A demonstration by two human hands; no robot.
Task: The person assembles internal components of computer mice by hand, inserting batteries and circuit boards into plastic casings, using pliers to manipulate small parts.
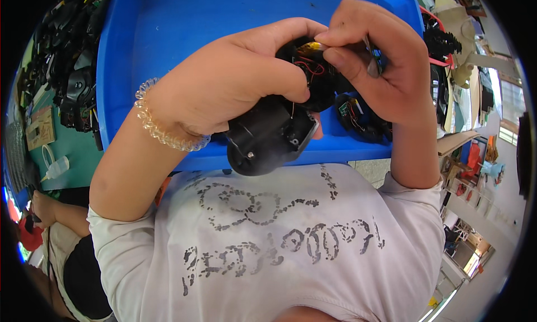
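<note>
My left hand (240, 70), with a clear coiled band at the wrist, is closed around a black plastic housing (263, 137). The housing is tilted; its rounded lower part shows screw posts, and thin red wires (313, 67) lie in its open upper part. At that upper end, my right hand (386, 48) pinches a small yellow-taped part (309, 47) between thumb and forefinger. A slim grey metal tool (372, 67), perhaps tweezers, also rests within the right hand's fingers. Below the right hand, another black shell (358, 115) with a green circuit board lies in the blue tray.
The blue tray (168, 14) spans the workspace under my hands. Many black housings (72, 87) are heaped at the left on a green mat (78, 171), near a small clear squeeze bottle (56, 168). Another person's arm (61, 210) shows at lower left. Black parts (442, 42) stand right of the tray.
</note>
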